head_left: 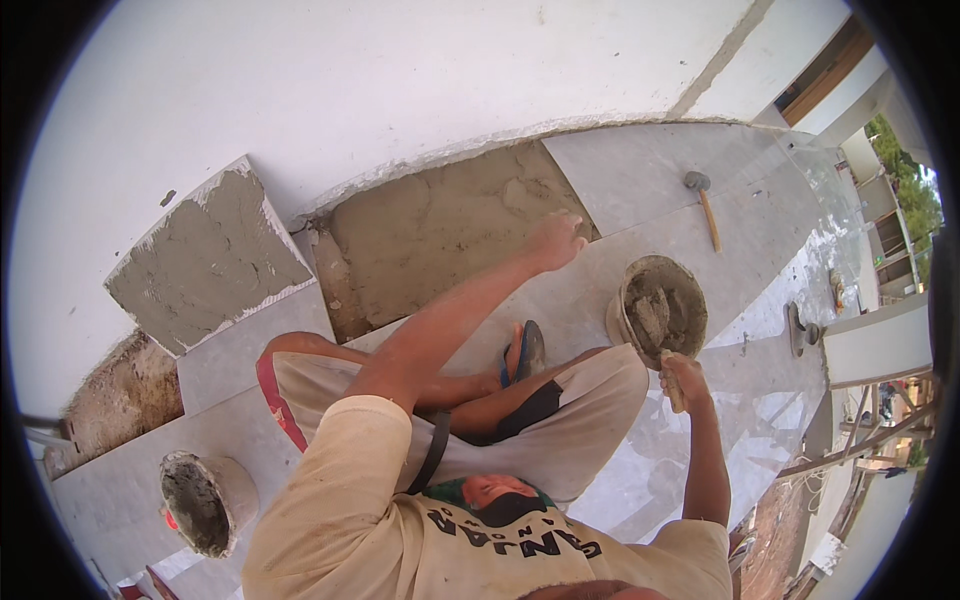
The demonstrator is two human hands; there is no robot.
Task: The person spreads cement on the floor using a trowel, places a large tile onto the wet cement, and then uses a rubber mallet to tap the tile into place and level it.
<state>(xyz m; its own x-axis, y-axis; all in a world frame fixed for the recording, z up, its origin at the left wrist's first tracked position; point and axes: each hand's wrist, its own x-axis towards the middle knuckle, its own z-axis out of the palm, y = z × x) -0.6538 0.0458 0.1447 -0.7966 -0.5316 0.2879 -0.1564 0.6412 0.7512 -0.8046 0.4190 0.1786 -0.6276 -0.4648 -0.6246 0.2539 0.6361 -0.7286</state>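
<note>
My left hand point(555, 240) hovers near the right edge of the mortar bed point(420, 240), fingers loosely bent and apart, nothing visible in them. My right hand point(683, 372) grips the wooden handle of a trowel point(676, 390), its blade hidden in the bucket of grey mortar point(656, 305) beside my right knee. A tile point(208, 260) coated with grey mortar leans at the wall on the left, mortar face showing. A rubber mallet point(706, 205) with a wooden handle lies on the laid tiles point(610, 170) beyond the bucket.
A white wall point(400, 70) runs along the far side. A second mortar bucket point(208, 500) stands at lower left, below a rough unfinished floor strip point(125, 395). A tool with a grey head point(800, 330) lies at right, by a white column point(875, 340), with construction clutter behind.
</note>
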